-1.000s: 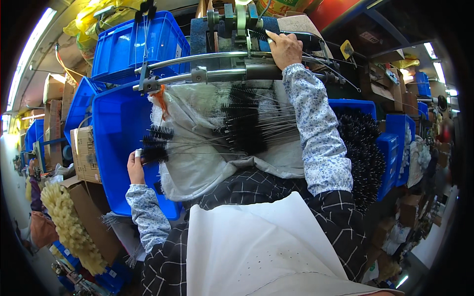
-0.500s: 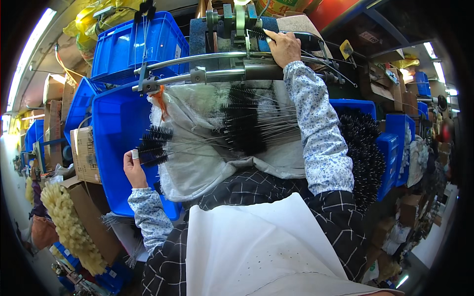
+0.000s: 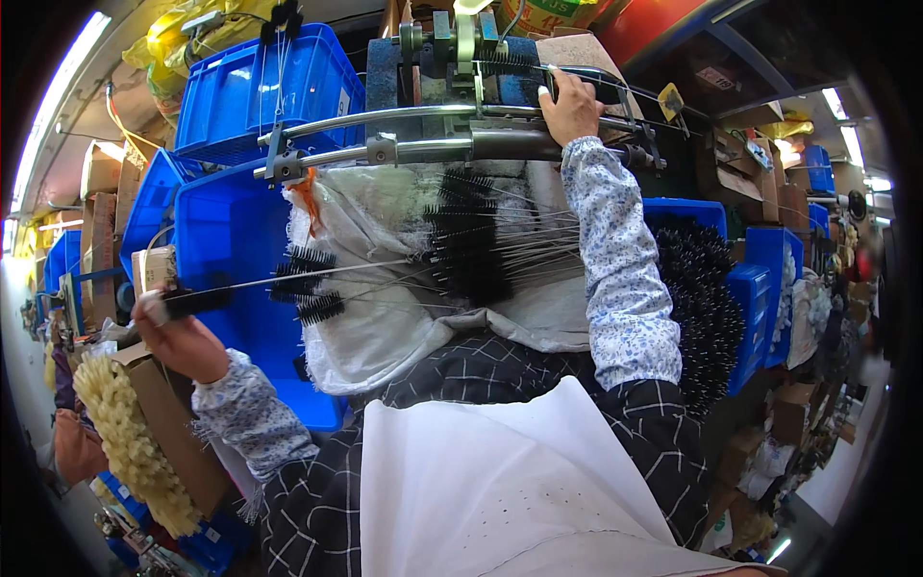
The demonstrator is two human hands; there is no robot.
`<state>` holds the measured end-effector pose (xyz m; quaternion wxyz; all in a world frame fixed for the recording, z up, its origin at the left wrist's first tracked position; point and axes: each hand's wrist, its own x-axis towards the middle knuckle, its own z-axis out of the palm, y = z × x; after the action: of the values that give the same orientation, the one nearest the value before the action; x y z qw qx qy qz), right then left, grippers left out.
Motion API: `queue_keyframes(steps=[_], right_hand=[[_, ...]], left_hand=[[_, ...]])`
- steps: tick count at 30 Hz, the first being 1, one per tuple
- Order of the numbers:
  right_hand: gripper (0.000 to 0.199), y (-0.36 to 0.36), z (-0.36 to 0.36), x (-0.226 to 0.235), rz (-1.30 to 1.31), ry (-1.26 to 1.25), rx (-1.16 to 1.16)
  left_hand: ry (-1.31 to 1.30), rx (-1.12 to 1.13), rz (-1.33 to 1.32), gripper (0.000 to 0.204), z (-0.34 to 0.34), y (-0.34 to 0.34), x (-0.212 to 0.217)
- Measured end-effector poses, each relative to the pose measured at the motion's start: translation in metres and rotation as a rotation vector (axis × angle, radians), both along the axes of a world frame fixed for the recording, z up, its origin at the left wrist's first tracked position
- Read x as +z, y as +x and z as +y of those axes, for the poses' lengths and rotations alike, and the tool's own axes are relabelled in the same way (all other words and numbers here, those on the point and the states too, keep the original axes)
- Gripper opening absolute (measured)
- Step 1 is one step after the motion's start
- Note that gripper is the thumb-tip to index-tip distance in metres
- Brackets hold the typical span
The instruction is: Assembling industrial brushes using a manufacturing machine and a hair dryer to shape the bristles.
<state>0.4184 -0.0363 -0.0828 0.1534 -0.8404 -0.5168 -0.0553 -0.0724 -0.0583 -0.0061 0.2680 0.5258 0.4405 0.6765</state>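
Note:
At the left, my left hand (image 3: 183, 337) pinches the tip of a black bristle brush (image 3: 197, 302), whose thin wire stem runs right across the cloth on my lap. At the machine (image 3: 481, 87), my right hand (image 3: 573, 106) has its fingers closed at the right end of another black brush (image 3: 508, 63) lying across the spindle. On the white cloth (image 3: 375, 337) lies a dense bunch of black brushes (image 3: 469, 236), wire stems spreading both ways. A few smaller brush heads (image 3: 306, 274) rest at the cloth's left edge.
Two steel rails (image 3: 413, 146) cross in front of me. A blue bin (image 3: 207, 240) stands at the left, with a blue crate (image 3: 274, 91) behind it. On the right, a blue bin holds a heap of black brushes (image 3: 697, 308). A pale yellow bristle roll (image 3: 135, 442) is at lower left.
My left hand has moved left and outward, drawing one brush away from the small group. My right hand has slid slightly right along the machine, and more of the brush there shows.

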Motion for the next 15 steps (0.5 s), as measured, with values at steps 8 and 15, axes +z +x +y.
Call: queue_keyframes(steps=[8,15], right_hand=[[0.035,-0.012,0.014,-0.012,0.117,0.121,0.071],[0.034,-0.032,0.022,-0.012,0.089,0.178,0.085]], left_hand=[[0.164,0.239,-0.141,0.03,-0.009,-0.026,0.031],[0.115,0.238,-0.313,0.026,-0.016,-0.02,0.036]])
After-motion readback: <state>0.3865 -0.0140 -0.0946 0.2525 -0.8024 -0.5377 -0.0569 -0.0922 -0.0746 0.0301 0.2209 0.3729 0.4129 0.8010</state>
